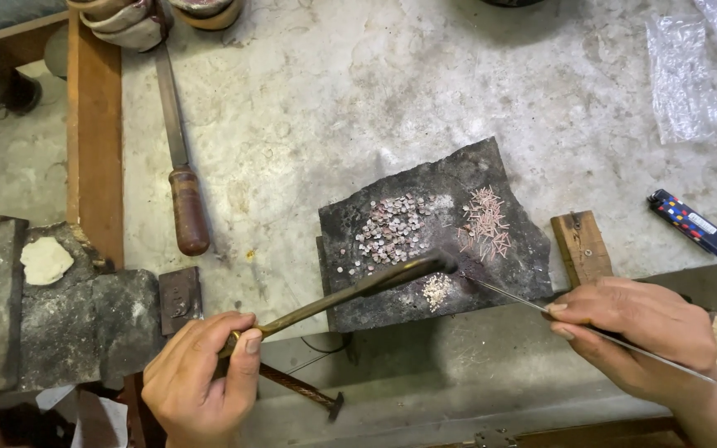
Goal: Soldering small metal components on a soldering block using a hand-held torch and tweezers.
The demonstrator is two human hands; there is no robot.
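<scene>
left hand [201, 377]: closed round the near end of a torch [350, 292], a long dark brassy tube, gripped low so its tip [446, 264] reaches over the slab while the hand stays well back.

right hand [636, 328]: pinched shut on a pick [508, 295], a thin metal rod held pen-fashion; its far end lies near the torch tip, the tail runs back past the wrist. likely held this way for fine control.

slab [392, 220]: dark, charred block on the bench [334, 108], set just ahead of both hands. bears three lots, kept apart:
- discs [387, 232], small pale pieces, spread loosely left of centre;
- wires [485, 222], short coppery bits heaped at right;
- a pale grainy pile [436, 290] near the front edge, just under the torch tip and beside the pick's end. kind cannot be told.

file [180, 158]: long blade, brown wooden handle, lying on the bench well left of the slab, handle toward the person.

lighter [690, 221]: dark with coloured marks, at right, within reach of the right hand.

wood block [581, 246]: small, just beside the slab's right edge.

plastic wrap [682, 79]: clear, crumpled, far right.

wood rail [93, 141]: runs along the bench's left side.

stone blocks [60, 323]: dark, at left, one carrying a pale lump [46, 260].

hammer [304, 394]: lies under the left hand, mostly hidden.
</scene>
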